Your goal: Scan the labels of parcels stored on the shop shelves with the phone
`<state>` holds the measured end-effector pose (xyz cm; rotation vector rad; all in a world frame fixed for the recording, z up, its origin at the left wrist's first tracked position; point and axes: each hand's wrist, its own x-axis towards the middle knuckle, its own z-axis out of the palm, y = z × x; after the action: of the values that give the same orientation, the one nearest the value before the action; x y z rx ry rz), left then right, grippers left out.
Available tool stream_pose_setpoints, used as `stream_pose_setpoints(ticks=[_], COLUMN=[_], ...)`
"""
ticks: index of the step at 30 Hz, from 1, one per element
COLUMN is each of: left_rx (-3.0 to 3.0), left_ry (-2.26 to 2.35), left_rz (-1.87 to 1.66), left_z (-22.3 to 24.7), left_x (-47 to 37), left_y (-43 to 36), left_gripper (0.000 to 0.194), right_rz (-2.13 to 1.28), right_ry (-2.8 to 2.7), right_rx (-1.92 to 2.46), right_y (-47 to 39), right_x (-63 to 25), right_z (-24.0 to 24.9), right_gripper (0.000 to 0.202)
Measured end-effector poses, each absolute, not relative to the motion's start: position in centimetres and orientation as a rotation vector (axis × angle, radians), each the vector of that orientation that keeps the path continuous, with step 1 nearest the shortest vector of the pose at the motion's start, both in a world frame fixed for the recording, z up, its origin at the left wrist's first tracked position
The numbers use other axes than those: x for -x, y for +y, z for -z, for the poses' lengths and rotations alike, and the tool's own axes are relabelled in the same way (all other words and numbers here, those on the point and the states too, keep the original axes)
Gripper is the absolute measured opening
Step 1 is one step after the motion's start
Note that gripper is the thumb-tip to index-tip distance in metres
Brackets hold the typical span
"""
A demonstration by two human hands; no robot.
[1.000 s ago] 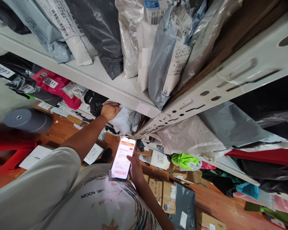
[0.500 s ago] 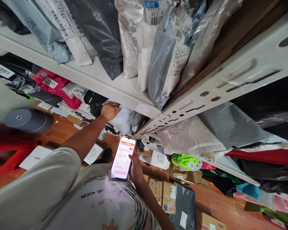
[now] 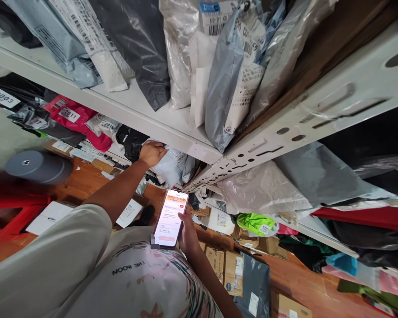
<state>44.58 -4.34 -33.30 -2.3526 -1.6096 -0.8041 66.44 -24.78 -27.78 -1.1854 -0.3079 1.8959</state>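
Note:
My left hand (image 3: 152,153) reaches under the upper shelf and has its fingers on a pale blue-white plastic parcel (image 3: 171,168) on the lower shelf; the fingertips are partly hidden against it. A black parcel (image 3: 130,141) lies just left of that hand. In front of my shirt, my right hand (image 3: 187,230) is closed round a phone (image 3: 169,218), its thumb at the right edge of the lit screen. The screen shows an orange banner and lines of text too small to read.
The upper shelf (image 3: 142,106) holds upright parcels above my hands. A perforated metal post (image 3: 262,145) slants down beside them. A red stool (image 3: 16,216), a grey bin (image 3: 38,167) and cardboard boxes (image 3: 234,274) stand on the floor.

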Motion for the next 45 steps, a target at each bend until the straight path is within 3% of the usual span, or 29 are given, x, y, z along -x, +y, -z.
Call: stream_pose_setpoints(ticks=[11,18,25,28,34,40,45], left_rx=[2.336,2.344,2.359,2.356,2.353,2.351,2.351], left_ry=[-1.609,-1.606,-1.614,-1.626,-1.633,-1.634,-1.654], left_rz=[0.807,0.797,0.794,0.793,0.787,0.777,0.771], left_z=[33.0,33.0,33.2,33.3,33.4,33.4,33.4], left_x=[-44.6,-44.6,-44.6,-44.6,-44.5,-44.5,-44.5], left_y=[-4.4,-4.4,-4.3,-4.3,-4.3,-4.3,-4.3], left_gripper=[0.057,0.055,0.055,0.056,0.055,0.055,0.055], right_rz=[-1.903,-2.013,-1.938,-1.944,-1.974,-1.923,-1.932], right_ry=[-0.367,-0.560,-0.612,-0.656,-0.792,-0.768,-0.767], right_rx=[1.250,1.178,1.236,1.233,1.218,1.244,1.217], right_y=[-22.9,-23.5,-23.0,-22.9,-22.9,-22.7,-22.6], right_x=[-66.2,-67.0,-67.2,-67.5,-68.4,-68.0,-68.0], right_z=[28.8,28.6,29.5,29.1,28.3,29.5,29.1], right_gripper=[0.031,0.061,0.028,0.028,0.050,0.027,0.026])
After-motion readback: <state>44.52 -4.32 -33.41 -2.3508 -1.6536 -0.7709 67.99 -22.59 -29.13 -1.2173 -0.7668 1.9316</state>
